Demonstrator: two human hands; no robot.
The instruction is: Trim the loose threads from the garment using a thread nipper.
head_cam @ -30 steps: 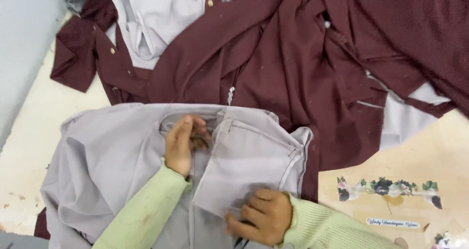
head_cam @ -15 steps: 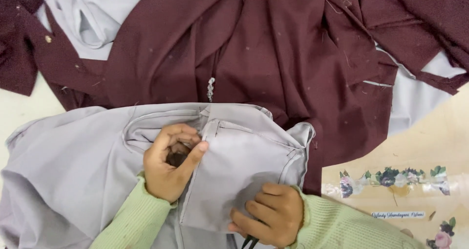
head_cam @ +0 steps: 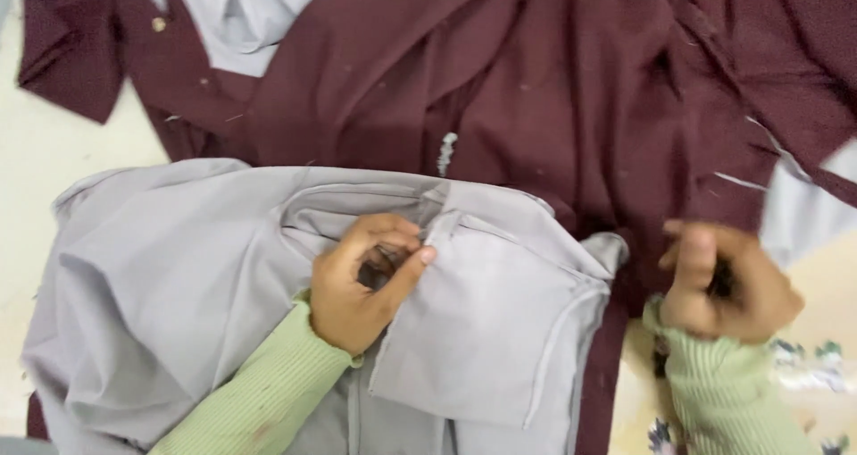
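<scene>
Since half a second ago, the right hand (head_cam: 728, 285) has left the lower edge of the grey garment (head_cam: 178, 285) and swung out to the right, off the grey cloth altogether; the left hand has stayed where it was.

At the far left, a pale table (head_cam: 54, 160) shows beside the spread grey garment, which lies crumpled across the lower half of the view, nearest the person. The left hand (head_cam: 361, 281), in a light green ribbed sleeve (head_cam: 259, 401), rests near the middle of that garment, at its upper seam. Its fingers (head_cam: 384, 232) curl over and its thumb (head_cam: 406, 272) reaches up to meet them, pinching a small fold of grey fabric at the opening; the grip is closed on cloth, not spread flat.

Just right of the thumb, a flat grey panel (head_cam: 486, 330) lies smooth, ending in a folded edge. Beyond it, the maroon garment (head_cam: 536, 89) fills the top of the view, with a pale lining (head_cam: 241, 13) showing at its upper left and a small white tag (head_cam: 445, 153) near its centre.

Farthest right, the right hand hovers over the maroon edge and a floral-printed surface (head_cam: 803, 366), fingers curled into a loose fist around something dark; what that is cannot be told through the blur.
</scene>
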